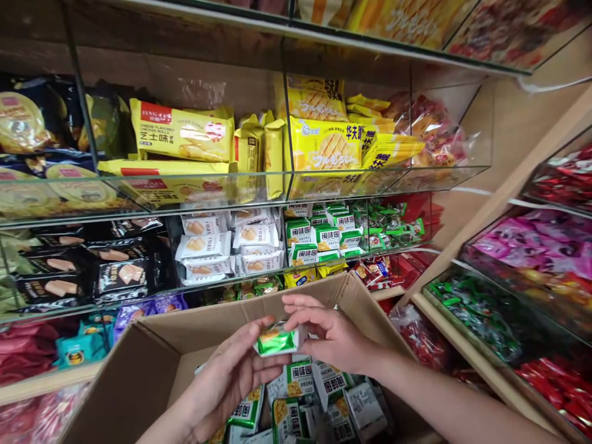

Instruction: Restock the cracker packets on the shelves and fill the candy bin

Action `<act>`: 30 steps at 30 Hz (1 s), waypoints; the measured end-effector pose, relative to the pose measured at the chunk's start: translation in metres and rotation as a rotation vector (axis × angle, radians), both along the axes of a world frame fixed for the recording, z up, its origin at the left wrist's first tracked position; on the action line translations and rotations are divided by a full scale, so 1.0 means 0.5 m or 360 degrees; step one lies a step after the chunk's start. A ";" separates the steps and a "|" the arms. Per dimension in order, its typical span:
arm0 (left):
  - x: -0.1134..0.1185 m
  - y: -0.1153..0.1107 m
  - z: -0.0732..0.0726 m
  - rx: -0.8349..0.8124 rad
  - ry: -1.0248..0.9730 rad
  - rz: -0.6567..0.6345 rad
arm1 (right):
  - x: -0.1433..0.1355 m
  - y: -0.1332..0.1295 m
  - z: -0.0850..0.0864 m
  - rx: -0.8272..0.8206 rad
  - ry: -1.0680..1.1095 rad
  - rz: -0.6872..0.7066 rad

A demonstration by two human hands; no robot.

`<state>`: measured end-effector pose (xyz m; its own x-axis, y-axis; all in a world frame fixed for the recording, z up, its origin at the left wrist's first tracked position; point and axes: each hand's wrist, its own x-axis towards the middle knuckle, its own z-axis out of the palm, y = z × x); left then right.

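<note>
A small green and white snack packet (pixel 277 340) is held between my two hands above an open cardboard box (pixel 152 351). My left hand (pixel 231 370) supports it from the left, with the thumb at its top edge and the fingers underneath. My right hand (pixel 328 333) grips its right end with thumb and fingers. Inside the box, below my hands, lie several similar green and white packets (pixel 298 379) in a loose pile. Behind the box, a shelf compartment holds stacked packets (pixel 327 237) of the same look.
Glass-fronted shelves (pixel 194 185) with yellow packets (pixel 185 132), white packets (pixel 203 245) and black packets (pixel 124 271) stand just behind the box. An overhanging glass shelf edge runs above. To the right are bins of green candies (pixel 476 314) and pink candies (pixel 536 243).
</note>
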<state>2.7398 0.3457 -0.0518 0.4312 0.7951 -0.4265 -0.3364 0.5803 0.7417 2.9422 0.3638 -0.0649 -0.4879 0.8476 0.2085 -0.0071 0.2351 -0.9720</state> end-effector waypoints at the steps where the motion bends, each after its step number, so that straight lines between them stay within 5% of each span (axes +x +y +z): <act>1: 0.002 -0.001 0.002 0.0082 0.0047 0.0073 | 0.002 -0.001 0.003 0.0065 -0.0054 -0.0003; 7: 0.009 0.004 -0.009 0.0552 0.0324 0.0320 | 0.001 0.011 -0.004 -0.0567 0.0300 -0.0034; 11: 0.005 0.010 -0.031 0.0669 0.0449 0.0372 | -0.011 0.011 -0.013 -0.0616 0.0076 0.0030; 15: -0.001 0.019 -0.023 0.0529 0.0722 0.0481 | 0.019 0.035 0.019 -0.0235 -0.0015 -0.0245; 19: -0.007 0.029 -0.004 0.0462 0.0860 0.0499 | 0.105 0.109 0.069 0.0493 -0.0063 -0.1263; 21: -0.009 0.031 -0.007 0.0451 0.0850 0.0484 | 0.143 0.159 0.084 0.0762 -0.0278 -0.1597; 24: -0.011 0.032 -0.033 0.0458 0.0751 0.0371 | 0.166 0.231 0.092 0.0921 -0.0629 -0.1726; 30: -0.021 0.028 -0.092 0.0577 0.0662 0.0075 | 0.143 0.335 0.109 0.0783 -0.0985 -0.1830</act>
